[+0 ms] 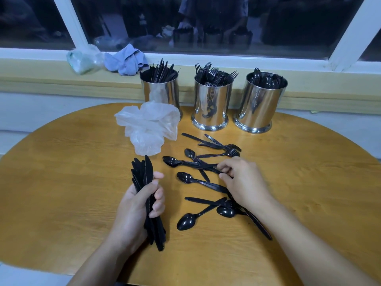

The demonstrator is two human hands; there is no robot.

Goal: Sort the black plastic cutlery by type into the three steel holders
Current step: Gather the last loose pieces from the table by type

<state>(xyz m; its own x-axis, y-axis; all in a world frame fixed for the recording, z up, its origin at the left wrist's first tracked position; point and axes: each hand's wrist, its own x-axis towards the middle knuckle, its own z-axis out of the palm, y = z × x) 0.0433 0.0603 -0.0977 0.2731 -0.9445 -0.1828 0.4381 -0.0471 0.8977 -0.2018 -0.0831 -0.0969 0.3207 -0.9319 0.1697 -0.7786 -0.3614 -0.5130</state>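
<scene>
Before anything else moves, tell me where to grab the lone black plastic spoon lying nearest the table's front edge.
Pinch the black plastic spoon mid-handle, from above. Its bowl lies flat toward the lower left, too broad to pinch, and the handle's far end runs under the crossed cutlery by the right hand. The middle looks slim and free.

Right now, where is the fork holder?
The fork holder is the middle of three at the table's far edge in the head view, between the knife holder on its left and the spoon holder on its right.

Your right hand hides the handle ends it pinches; the crumpled plastic bag covers the knife holder's base.
</scene>
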